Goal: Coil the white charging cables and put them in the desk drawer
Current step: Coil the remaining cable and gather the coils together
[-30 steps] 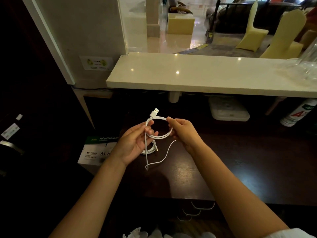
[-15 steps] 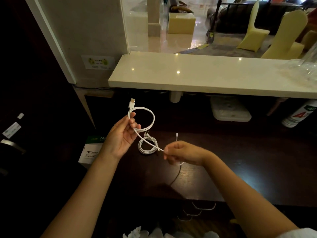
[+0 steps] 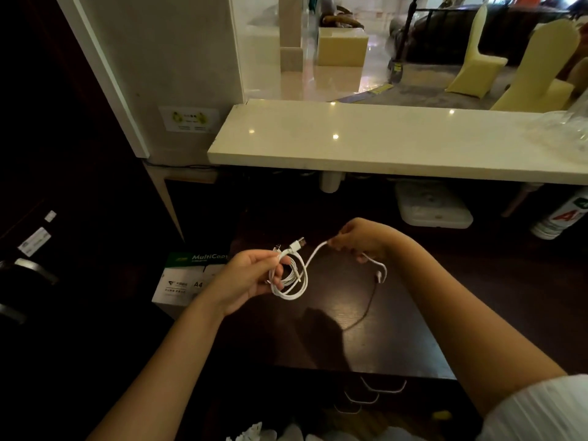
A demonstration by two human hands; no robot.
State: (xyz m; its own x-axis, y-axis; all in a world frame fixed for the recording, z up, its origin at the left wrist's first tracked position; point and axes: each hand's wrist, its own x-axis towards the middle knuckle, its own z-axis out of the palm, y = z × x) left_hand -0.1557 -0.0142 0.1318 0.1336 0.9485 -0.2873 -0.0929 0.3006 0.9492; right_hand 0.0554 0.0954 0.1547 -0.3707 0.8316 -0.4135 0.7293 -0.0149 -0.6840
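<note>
1. My left hand (image 3: 251, 275) pinches the cable (image 3: 291, 278) coil above the desk (image 3: 397, 329).
2. My right hand (image 3: 359, 238) grips the free run.
3. Light, springy; I judge it best held at the loops' crossing.

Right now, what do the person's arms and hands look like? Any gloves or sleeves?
No gloves. Both hands, left and right, are bare, with no rings or watch showing. The forearms are bare too. A white sleeve covers the right upper arm; no left sleeve is in view.
</note>
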